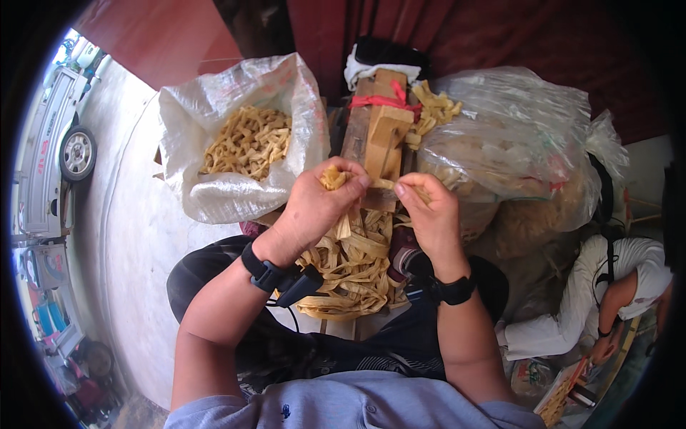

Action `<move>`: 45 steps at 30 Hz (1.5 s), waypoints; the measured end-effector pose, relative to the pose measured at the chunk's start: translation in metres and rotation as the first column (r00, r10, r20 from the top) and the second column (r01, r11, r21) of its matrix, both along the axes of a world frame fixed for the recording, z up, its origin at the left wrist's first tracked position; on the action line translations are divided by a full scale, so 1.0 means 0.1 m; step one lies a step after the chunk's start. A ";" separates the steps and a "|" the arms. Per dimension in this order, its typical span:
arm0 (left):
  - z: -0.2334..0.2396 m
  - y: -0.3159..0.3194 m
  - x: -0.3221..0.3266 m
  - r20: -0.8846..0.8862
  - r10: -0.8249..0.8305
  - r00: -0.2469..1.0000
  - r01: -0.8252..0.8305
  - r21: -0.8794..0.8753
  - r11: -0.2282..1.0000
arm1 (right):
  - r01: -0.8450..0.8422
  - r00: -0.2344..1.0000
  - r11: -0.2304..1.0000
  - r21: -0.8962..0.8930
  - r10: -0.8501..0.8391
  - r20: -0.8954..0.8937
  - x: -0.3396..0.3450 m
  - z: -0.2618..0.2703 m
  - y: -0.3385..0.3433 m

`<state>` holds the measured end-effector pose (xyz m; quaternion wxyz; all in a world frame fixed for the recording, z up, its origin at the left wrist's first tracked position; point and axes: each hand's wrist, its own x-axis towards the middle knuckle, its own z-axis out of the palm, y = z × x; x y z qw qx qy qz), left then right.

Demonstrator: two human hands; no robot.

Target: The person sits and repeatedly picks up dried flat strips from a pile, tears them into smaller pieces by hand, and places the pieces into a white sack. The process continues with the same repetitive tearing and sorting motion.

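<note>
My left hand [327, 195] is closed around a folded yellowish-tan dried strip [333, 178], with loose ends hanging below the palm. A short piece of strip [381, 184] spans the gap to my right hand [429, 201], whose thumb and forefinger pinch its other end. Both hands are above the near end of a wooden bench [380, 201]. On that bench a wooden block [390, 127] is fixed, and a red cloth tie [381, 100] wraps the boards behind it. Long tan strips [353, 268] lie in a heap between my knees.
At left stands a white woven sack [187, 187] holding short folded pieces [249, 142]. Large clear plastic bags [514, 139] of tan material sit at right. Folded strips [431, 110] lie beside the bench. Another person [605, 289] works at lower right; a vehicle [43, 155] stands far left.
</note>
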<state>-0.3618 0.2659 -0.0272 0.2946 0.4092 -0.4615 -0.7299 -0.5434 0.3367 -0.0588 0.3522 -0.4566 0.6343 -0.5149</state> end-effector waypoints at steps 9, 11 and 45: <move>-0.52 -0.20 -0.11 0.190 0.034 0.981 -0.014 -0.106 0.994 | 0.200 0.868 0.978 0.058 -0.149 -0.474 -0.14 -0.35 -0.32; -0.46 -0.20 -0.07 0.022 0.027 0.999 -0.028 0.030 0.999 | 0.222 0.948 0.975 -0.003 -0.216 -0.235 -0.15 -0.39 -0.32; 0.31 -0.35 0.72 0.026 0.441 0.897 -0.207 -0.858 0.470 | -0.597 0.376 0.120 0.793 0.915 0.144 0.98 -2.31 0.39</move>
